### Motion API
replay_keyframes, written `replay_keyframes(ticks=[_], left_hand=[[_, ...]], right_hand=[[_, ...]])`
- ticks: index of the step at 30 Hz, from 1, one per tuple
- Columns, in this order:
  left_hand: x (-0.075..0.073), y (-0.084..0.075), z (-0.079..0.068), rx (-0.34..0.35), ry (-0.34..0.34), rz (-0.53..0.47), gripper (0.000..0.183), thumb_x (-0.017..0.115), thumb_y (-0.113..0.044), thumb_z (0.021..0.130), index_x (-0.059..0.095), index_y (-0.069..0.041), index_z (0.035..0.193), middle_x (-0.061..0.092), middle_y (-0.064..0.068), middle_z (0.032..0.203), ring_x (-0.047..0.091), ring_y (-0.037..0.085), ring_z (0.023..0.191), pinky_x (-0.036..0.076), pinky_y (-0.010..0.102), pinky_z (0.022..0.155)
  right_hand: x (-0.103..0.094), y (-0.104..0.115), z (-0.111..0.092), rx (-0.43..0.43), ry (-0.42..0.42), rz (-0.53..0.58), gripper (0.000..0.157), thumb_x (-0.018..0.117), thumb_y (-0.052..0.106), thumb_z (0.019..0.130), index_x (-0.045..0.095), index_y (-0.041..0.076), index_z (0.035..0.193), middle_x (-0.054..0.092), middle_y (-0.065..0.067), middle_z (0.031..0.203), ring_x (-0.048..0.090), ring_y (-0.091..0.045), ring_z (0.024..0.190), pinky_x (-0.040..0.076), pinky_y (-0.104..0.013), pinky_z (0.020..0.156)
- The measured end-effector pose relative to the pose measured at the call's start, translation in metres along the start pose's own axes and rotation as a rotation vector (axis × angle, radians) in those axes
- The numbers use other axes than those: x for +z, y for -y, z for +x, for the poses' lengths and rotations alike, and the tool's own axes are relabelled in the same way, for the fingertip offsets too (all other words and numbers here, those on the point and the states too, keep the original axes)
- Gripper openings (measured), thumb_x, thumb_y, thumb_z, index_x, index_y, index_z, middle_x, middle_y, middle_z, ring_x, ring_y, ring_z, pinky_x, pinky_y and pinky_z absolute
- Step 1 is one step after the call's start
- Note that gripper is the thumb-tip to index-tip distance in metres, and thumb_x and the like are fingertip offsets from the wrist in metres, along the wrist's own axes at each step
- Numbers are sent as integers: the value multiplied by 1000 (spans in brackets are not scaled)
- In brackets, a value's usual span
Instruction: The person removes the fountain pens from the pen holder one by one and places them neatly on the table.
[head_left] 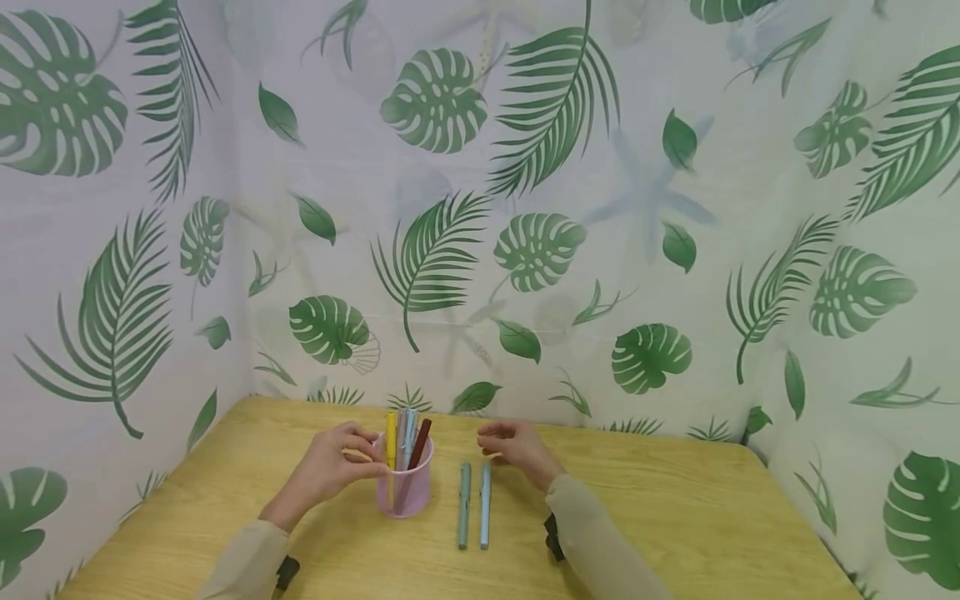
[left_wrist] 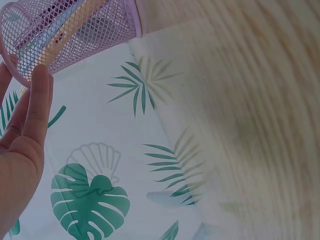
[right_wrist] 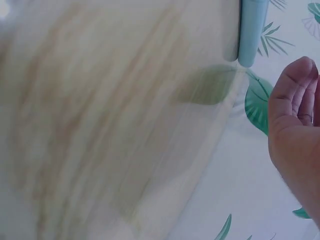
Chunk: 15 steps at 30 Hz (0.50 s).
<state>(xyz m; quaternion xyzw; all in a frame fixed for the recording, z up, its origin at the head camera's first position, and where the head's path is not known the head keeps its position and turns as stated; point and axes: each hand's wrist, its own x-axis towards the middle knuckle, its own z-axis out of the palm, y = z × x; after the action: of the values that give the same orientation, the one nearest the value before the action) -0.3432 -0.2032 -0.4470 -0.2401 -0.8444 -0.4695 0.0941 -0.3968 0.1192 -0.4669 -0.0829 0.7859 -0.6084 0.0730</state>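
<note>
My left hand [head_left: 335,460] holds a pink mesh pen holder [head_left: 417,493] by its rim, thumb at the near side and fingers at the far side. Upright in the holder lean a yellow pen [head_left: 391,439], a dark red pen [head_left: 421,443] and some grey and light blue ones. In the left wrist view, fingers [left_wrist: 37,107] touch the rim of the mesh. My right hand [head_left: 519,451], loosely bent and holding nothing, hovers just behind two pens lying side by side: a green pen [head_left: 464,508] and a light blue pen [head_left: 485,510].
A wooden table [head_left: 675,517] carries everything. Behind it and at both sides hangs a white curtain [head_left: 480,183] printed with green leaves, meeting the table's back edge. Dark wrist straps [head_left: 553,537] sit at both sleeves.
</note>
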Motion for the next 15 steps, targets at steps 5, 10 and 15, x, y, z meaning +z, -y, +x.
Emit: replay_keyframes(ticks=[5,10,15], left_hand=[[0,0,2,-5,-10,11,18,87,-24,73,76,-10,80,66,11,105,65,33,106,62,22,75],[0,1,1,-19,4,-18,20,87,-26,72,77,-10,81,65,13,107,64,34,108,62,23,77],[0,2,0,-13,9,-16,20,86,-27,73,77,-12,81,65,13,108,64,35,109,62,23,77]], right_hand=[[2,2,2,-60,14,50,30,65,12,94,62,-10,116,71,-16,104,68,-16,88,63,-35,80],[8,4,2,-108,51,100,30,66,12,94,63,-10,115,72,-16,104,70,-19,90,62,-42,84],[19,11,1,-146,68,139,30,68,15,94,65,-7,114,71,-18,104,69,-16,87,62,-45,86]])
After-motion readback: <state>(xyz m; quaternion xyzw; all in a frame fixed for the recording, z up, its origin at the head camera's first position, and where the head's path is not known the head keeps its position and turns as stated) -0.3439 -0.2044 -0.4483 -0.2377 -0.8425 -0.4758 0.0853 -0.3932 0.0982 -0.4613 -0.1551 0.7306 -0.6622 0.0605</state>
